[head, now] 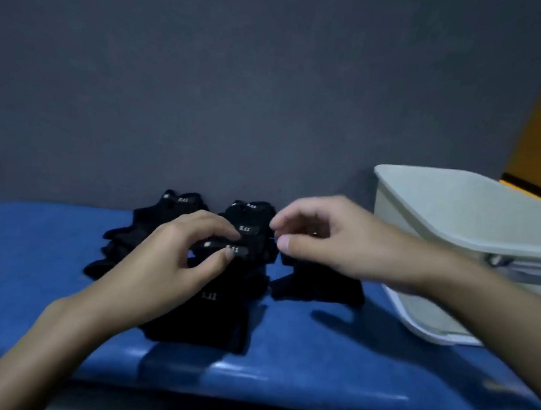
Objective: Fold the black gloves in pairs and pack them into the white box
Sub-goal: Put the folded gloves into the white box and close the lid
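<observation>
The black gloves point(215, 301) are heaped mid-bench on the blue bench point(315, 356), and none is seen in the part of the white box point(459, 205) that shows. A labelled cuff point(237, 251) on top of the heap is pinched between thumb and forefinger of the left hand point(165, 267), probably so that one glove can be peeled off for pairing. A loose glove point(317, 287) is laid just right of the heap, under the right hand point(334, 240). That hand's fingers are loosely curled, thumb and forefinger a little apart, with nothing seen between them. The box is set at the right, just beside the loose glove, so the carry should be short. Bare bench is left on the near side for folding. The far side is closed off by the grey wall point(241, 71).
</observation>
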{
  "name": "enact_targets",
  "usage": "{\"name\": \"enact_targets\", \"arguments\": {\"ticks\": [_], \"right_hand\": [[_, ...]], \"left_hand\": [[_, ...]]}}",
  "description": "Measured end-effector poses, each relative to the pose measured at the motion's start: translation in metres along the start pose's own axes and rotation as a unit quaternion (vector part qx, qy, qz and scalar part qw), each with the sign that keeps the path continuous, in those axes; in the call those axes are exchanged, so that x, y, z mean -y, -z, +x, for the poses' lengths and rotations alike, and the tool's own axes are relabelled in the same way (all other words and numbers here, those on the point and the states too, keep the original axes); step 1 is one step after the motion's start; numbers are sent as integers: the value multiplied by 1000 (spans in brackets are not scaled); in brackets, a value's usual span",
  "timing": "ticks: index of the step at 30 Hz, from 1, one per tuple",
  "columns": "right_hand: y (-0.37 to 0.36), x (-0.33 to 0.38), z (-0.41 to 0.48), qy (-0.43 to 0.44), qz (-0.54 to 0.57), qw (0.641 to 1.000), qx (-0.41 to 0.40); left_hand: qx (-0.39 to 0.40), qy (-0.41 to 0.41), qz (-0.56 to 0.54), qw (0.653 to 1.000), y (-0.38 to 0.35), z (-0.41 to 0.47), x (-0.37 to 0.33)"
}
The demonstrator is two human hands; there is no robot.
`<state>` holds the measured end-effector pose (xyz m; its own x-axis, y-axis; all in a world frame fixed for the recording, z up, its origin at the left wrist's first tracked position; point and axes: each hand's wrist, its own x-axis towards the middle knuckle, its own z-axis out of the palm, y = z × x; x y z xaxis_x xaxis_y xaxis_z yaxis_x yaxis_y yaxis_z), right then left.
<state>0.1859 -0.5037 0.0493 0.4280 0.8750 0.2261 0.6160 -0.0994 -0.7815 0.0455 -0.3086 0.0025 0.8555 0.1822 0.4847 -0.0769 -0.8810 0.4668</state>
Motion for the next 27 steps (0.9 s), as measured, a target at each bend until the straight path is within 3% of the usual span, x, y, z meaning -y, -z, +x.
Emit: {"name": "enact_targets", "arguments": {"ticks": [7,10,17,24,27], "right_hand": [[-62,-26,-2,-16,-64,997,28],[-76,-30,-1,-14,-127,992,5],[-98,-36,2,-57,-141,988,-16],[-107,-40,3,-66,-146,987,-8],[-110,-40,2,-61,-136,989,-3]], "left_hand": [[33,42,-6,999,13,-53,29],[55,60,15,997,7,-58,38],[48,83,16,995,-10,-59,39],[-14,189,33,981,-26,-59,27],[5,229,73,971,-26,-58,24]]}}
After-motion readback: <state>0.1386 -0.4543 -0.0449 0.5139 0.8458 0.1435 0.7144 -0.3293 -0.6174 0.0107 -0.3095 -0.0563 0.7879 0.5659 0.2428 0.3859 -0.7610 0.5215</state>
